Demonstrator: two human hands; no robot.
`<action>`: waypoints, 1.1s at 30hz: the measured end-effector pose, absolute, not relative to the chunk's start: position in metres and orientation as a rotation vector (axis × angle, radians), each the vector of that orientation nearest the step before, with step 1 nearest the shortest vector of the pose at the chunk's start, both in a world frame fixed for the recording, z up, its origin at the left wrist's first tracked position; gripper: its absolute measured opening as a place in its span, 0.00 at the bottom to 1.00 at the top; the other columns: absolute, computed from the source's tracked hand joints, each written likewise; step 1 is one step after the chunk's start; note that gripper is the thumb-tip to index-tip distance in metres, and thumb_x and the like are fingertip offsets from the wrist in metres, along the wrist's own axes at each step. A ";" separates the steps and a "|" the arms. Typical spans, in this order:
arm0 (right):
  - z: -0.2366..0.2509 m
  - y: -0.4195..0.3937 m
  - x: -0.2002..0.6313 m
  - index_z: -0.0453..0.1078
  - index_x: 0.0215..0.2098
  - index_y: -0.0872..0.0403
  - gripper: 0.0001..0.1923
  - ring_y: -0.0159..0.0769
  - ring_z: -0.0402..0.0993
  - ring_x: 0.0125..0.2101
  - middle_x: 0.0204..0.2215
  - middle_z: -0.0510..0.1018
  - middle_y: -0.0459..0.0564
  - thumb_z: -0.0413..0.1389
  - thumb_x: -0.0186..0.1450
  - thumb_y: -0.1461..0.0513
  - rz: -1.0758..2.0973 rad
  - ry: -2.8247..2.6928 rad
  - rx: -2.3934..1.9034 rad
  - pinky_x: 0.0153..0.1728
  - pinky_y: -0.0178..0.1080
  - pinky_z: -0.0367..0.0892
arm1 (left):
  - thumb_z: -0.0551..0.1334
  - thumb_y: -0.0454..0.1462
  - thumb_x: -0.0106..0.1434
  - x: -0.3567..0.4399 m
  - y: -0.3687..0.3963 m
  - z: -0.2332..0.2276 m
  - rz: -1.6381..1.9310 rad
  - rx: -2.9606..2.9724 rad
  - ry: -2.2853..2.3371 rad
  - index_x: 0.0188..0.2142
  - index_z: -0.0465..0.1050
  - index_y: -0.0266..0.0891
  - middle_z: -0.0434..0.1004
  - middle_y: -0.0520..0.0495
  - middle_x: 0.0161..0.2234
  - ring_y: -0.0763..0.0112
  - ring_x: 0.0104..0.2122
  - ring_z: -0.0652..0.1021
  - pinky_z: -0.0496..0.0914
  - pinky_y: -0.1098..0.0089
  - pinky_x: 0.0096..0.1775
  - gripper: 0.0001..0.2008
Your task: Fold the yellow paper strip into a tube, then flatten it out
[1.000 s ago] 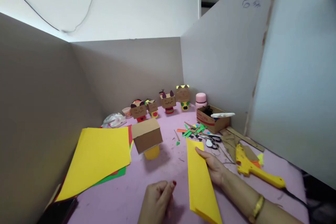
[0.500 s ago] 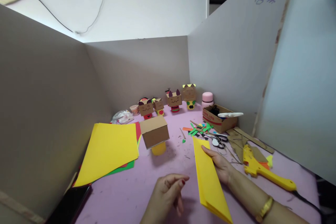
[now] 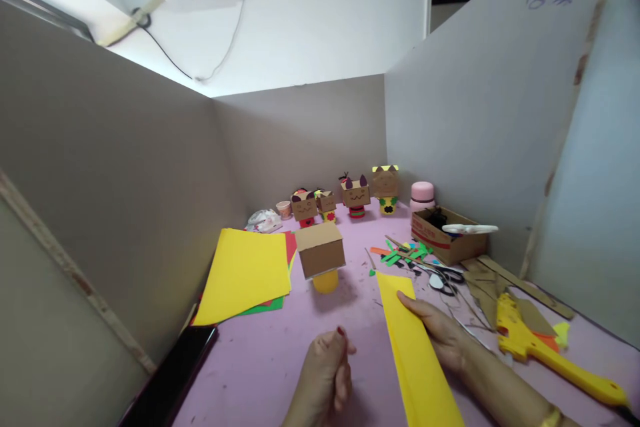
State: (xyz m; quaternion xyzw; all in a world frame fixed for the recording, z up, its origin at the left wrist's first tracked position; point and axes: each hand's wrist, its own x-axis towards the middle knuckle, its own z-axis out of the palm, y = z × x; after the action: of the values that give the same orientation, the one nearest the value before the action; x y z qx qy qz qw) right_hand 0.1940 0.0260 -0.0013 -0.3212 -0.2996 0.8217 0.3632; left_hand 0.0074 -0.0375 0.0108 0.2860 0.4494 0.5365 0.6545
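Yellow folded paper (image 3: 417,357) under right hand (image 3: 440,330), scissors (image 3: 443,275) and glue gun (image 3: 543,347) beside

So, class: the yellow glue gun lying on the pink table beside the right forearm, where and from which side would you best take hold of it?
Probably by the long handle of the glue gun, coming down from above. It lies flat on the table with the handle stretching toward the near right, free of the cardboard scraps by its nozzle end. The right hand is nearest but rests on the folded yellow paper.
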 end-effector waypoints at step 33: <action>0.031 -0.010 0.203 0.69 0.22 0.54 0.22 0.34 0.70 0.27 0.22 0.74 0.48 0.46 0.65 0.51 0.985 -1.797 -0.513 0.31 0.36 0.63 | 0.57 0.58 0.53 0.054 -0.050 0.039 0.634 0.775 0.518 0.49 0.69 0.35 0.73 0.38 0.48 0.62 0.48 0.71 0.61 0.68 0.46 0.33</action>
State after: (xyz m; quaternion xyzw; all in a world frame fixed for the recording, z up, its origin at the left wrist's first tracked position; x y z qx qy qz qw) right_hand 0.2033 -0.0097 0.0314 -0.2113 -0.7405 0.4059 0.4921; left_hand 0.0535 -0.0499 0.0385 0.3672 0.2457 0.3005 0.8452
